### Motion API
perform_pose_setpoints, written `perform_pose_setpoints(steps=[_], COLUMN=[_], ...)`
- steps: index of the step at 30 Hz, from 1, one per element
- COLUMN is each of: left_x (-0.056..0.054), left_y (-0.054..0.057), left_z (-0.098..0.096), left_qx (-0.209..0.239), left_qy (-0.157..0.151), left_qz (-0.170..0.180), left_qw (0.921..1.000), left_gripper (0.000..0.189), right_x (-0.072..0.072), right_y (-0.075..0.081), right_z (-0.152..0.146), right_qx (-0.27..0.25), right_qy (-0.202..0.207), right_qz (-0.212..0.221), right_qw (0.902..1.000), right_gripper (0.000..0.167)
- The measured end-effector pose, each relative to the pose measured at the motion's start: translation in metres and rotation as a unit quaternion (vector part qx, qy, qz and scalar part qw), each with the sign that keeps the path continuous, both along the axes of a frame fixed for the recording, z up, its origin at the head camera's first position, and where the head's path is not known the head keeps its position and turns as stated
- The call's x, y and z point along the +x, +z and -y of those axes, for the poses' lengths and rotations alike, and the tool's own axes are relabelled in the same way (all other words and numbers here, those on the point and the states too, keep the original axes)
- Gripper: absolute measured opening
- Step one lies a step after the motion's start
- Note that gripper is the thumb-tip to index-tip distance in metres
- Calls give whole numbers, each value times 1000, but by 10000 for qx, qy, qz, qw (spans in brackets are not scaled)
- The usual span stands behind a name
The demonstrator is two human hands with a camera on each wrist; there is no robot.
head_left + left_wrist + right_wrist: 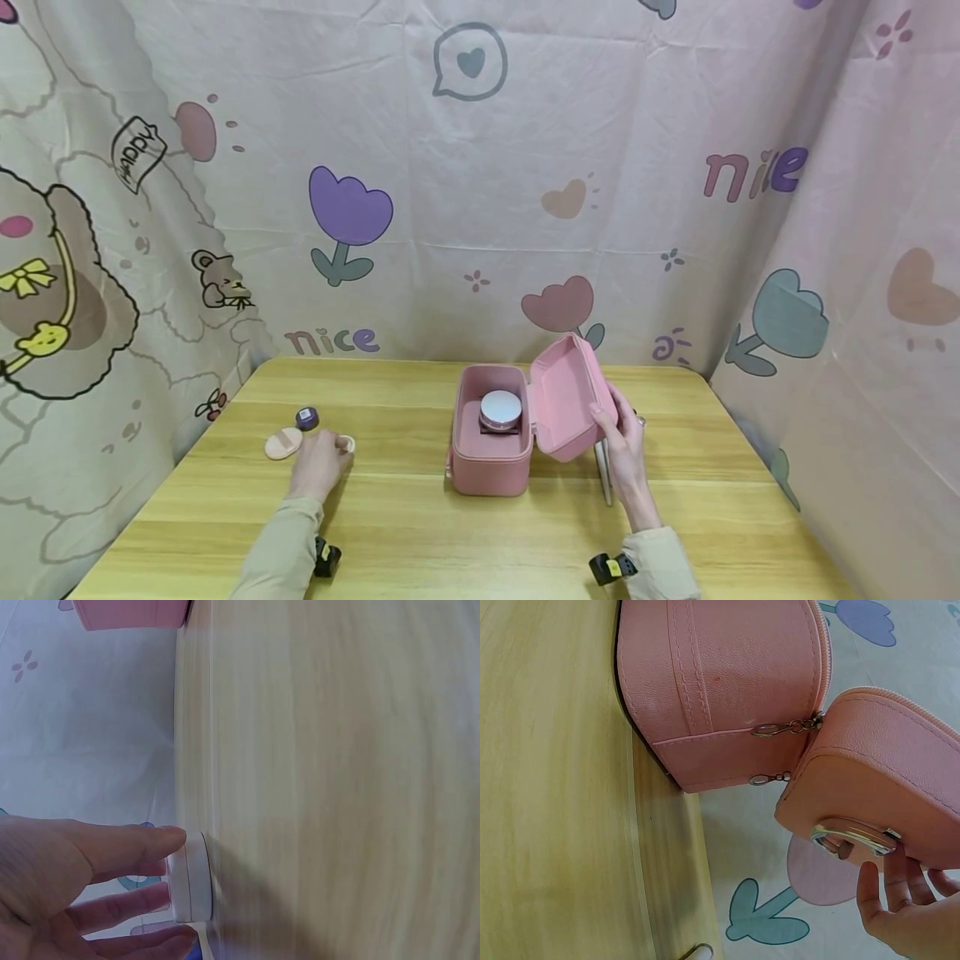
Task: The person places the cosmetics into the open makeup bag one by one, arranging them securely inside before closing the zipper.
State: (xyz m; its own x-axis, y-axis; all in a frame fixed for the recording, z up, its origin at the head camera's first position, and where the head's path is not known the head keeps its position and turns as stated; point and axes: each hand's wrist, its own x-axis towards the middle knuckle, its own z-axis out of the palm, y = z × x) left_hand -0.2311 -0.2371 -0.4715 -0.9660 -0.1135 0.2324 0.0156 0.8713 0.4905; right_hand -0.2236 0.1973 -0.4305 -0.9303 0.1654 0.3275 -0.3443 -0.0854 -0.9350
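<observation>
In the head view, my left hand [321, 463] is at the left of the table, around a small white round container [348, 443]. The left wrist view shows thumb and fingers at opposite sides of this white container [190, 877], which sits on the tabletop. My right hand [626, 437] holds the raised lid [572, 392] of a pink cosmetic case [491, 477], thumb at the rim and fingers behind. Inside the case stands a round jar [500, 408] with a pale top. The right wrist view shows fingertips beside the metal handle [855, 834] on the lid.
Left of the left hand lie a pale powder puff [282, 444] with a band and a small dark purple jar [307, 417]. Slim pale sticks [603, 475] lie under the lid, near the right hand. A patterned curtain [465, 208] hangs behind the wooden table [405, 533].
</observation>
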Motion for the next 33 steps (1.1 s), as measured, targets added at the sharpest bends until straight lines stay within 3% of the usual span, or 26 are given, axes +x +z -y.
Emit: perform_pose_setpoints(steps=[11,25,33], left_x=[-4,-6,-8], left_y=[-2,-7,-1], left_z=[2,14,11], left_qx=[677,809,964], left_qy=[115,115,-29], left_qz=[155,209,153], left_qw=[9975,9964,9952], left_gripper=[31,58,62], right_x=[0,1,0], right_y=[0,2,1], right_z=[1,2,1], right_qx=[-29,-82,-41], right_qy=[-35,-35,-34], right_qz=[-28,-106,-40], right_qw=[10000,9999,10000], right_gripper=[53,52,52])
